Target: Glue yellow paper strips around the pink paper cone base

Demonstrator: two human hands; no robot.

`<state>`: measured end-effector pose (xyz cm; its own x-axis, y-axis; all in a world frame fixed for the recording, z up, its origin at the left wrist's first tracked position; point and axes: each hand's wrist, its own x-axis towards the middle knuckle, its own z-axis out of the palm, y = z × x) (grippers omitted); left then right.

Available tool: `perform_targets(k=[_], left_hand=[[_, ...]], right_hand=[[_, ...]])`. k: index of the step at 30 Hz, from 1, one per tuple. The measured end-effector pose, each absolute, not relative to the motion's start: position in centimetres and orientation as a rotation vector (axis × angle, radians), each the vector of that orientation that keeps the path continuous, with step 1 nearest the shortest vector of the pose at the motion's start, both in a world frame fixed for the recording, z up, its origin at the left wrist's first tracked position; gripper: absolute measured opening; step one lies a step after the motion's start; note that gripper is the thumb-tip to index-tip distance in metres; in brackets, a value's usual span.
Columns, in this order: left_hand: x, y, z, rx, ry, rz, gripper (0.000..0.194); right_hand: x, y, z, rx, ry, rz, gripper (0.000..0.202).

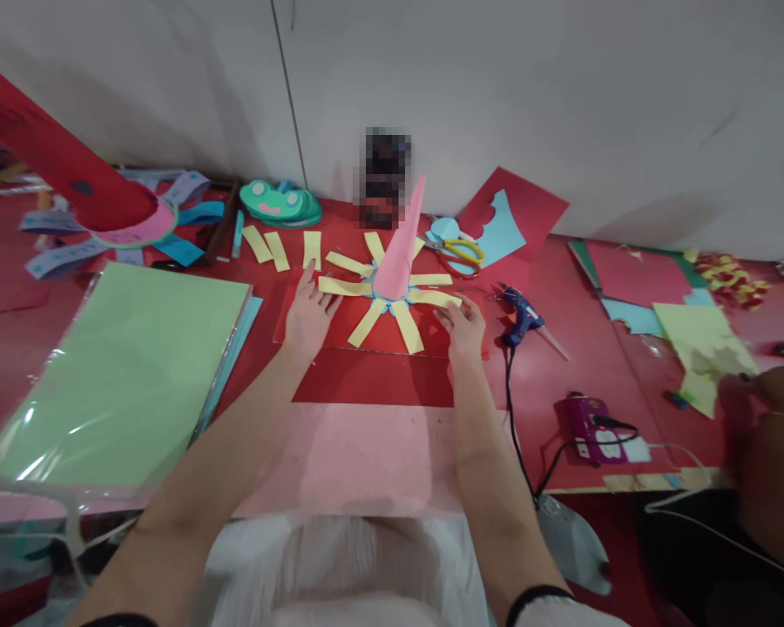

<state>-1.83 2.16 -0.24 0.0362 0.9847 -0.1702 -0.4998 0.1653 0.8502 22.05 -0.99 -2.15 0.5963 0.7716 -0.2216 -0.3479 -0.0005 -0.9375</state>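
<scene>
Before me stands a pink paper cone (400, 257), upright on a small blue scalloped paper base (387, 306). Yellow paper strips (407, 326) spread out from that base like rays, over a red sheet (340, 335). My left hand (308, 320) is at the outer end of the left strip (345, 286), fingers spread. On the other side, my right hand (463, 329) has its fingertips at the end of the right strip (431, 298), thumb and fingers apart. Several loose yellow strips (312, 250) lie beyond my left hand.
Yellow-handled scissors (463, 252) and a blue glue gun (520, 315) lie to the right, its cord running to a purple power box (594, 428). Green paper in plastic (124, 374) and a red paper cylinder (98, 187) are left. A person's arm (777, 461) is far right.
</scene>
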Motion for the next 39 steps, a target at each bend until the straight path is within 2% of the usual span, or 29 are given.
perform_targets(k=[8, 18, 24, 29, 34, 39], left_hand=[[-1.7, 2.1, -1.5, 0.899, 0.916, 1.146, 0.043], [-1.6, 1.5, -0.2, 0.977, 0.763, 1.326, 0.038], [-1.7, 1.9, -1.3, 0.886, 0.961, 1.439, 0.032], [-1.7, 2.0, -1.8, 0.934, 1.17, 1.473, 0.035], [-2.2, 1.7, -1.3, 1.244, 1.468, 1.392, 0.046], [-1.8, 0.6, 0.0, 1.667, 1.577, 1.354, 0.05]], right_hand=[[21.9, -1.0, -2.1, -1.306, -0.44, 0.919, 0.028], [22.2, -1.1, -2.2, -1.308, -0.526, 0.855, 0.032], [22.1, -1.0, -2.3, -1.329, -0.593, 0.879, 0.025], [21.1, -1.7, -1.1, -1.42, -0.832, 0.908, 0.017], [20.5, -2.2, -0.6, -1.544, -0.974, 0.788, 0.031], [20.9, -2.1, -1.0, -1.678, -0.963, 0.58, 0.033]])
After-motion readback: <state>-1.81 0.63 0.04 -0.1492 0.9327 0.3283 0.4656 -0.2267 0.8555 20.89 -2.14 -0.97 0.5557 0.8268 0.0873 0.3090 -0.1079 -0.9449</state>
